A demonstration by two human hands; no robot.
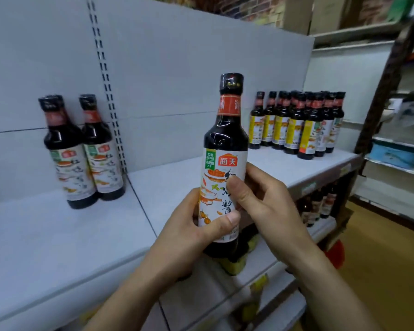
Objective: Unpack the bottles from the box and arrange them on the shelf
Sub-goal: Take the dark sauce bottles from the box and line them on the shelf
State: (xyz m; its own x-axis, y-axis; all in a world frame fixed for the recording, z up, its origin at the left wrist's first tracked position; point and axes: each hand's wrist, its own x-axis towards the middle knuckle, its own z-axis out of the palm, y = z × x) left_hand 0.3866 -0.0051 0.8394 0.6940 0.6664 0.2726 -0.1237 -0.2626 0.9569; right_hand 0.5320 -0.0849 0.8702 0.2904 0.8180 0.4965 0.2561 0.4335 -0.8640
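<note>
Shelf is carrying two bottles at its left, bottle cluster at its right | above its front edge we are gripping the held bottle upright, left hand and right hand both curling round it.

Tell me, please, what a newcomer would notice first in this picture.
First comes the dark bottle in the middle, upright, which the left hand grips low on its label and the right hand higher up. Behind it, on the white shelf, a pair of like bottles stands at the left and a dense cluster at the far right.
</note>
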